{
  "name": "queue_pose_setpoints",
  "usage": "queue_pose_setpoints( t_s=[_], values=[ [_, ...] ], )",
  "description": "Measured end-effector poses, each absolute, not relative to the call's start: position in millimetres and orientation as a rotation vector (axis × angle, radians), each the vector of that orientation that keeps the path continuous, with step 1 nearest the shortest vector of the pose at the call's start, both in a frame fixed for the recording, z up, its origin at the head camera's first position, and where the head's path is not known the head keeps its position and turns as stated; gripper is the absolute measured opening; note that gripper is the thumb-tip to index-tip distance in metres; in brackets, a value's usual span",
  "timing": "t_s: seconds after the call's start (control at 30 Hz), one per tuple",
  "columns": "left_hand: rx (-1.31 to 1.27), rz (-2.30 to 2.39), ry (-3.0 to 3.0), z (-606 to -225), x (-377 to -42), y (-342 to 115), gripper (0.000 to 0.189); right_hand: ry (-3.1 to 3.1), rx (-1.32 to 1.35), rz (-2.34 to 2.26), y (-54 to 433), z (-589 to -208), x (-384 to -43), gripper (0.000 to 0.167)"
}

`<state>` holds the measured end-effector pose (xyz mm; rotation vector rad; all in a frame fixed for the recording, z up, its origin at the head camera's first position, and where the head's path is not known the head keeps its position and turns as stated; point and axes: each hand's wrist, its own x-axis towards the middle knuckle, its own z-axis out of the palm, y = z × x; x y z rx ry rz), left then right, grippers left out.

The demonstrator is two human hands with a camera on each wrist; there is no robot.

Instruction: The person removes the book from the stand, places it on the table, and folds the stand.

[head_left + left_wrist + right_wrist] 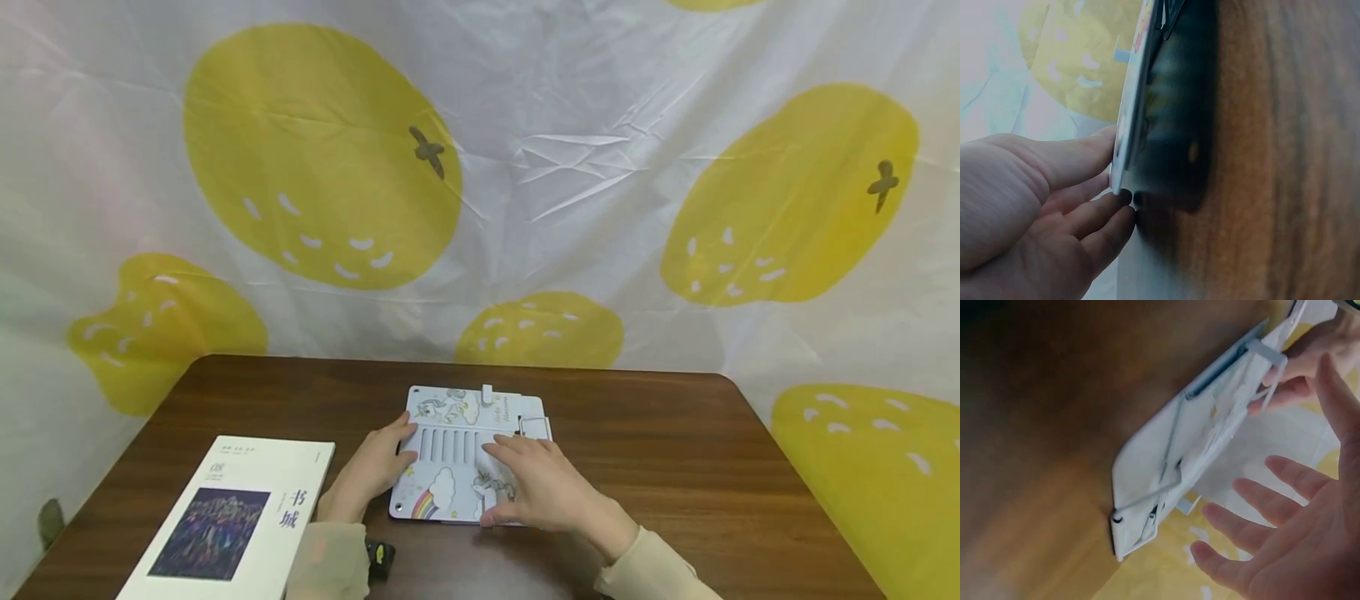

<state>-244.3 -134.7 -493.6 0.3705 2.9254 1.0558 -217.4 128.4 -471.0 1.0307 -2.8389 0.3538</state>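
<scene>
A white folding book stand (438,408) with unicorn, cloud and rainbow prints lies flat on the table, its slotted middle facing up. My left hand (372,468) grips its left edge; in the left wrist view the thumb is on the upper face and other fingers (1107,222) are at the edge. Over the stand's right part is my right hand (555,487), fingers spread. The right wrist view shows those fingers (1260,503) extended and apart from the stand. White clips (487,393) stick up from the stand, and a wire support (1150,497) is at its side.
To the left lies a white book (300,467) with a dark picture on its cover. A small black object (381,560) sits beside the left sleeve. Behind the brown wooden table (660,433) hangs a cloth (570,233) with yellow lemon prints.
</scene>
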Motion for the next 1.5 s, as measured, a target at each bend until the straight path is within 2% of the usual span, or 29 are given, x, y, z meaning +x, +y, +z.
queue_pose_setpoints(
  t_s=[0.1,0.5,0.83,1.5],
  values=[
    [0.363,1.066,2.915,-494,-245,-134,0.044,-2.809,1.045,0.339,130,-475,-209,0.090],
    [0.361,1.098,2.898,-496,-247,-136,0.044,-2.677,1.123,0.297,130,-484,-194,0.060],
    [0.341,1.087,2.885,-497,-246,-137,0.045,-2.666,1.132,0.310,128,-486,-195,0.028],
    [0.293,1.083,2.873,-496,-250,-136,0.046,-2.605,1.174,0.362,124,-485,-192,0.020]
  ],
)
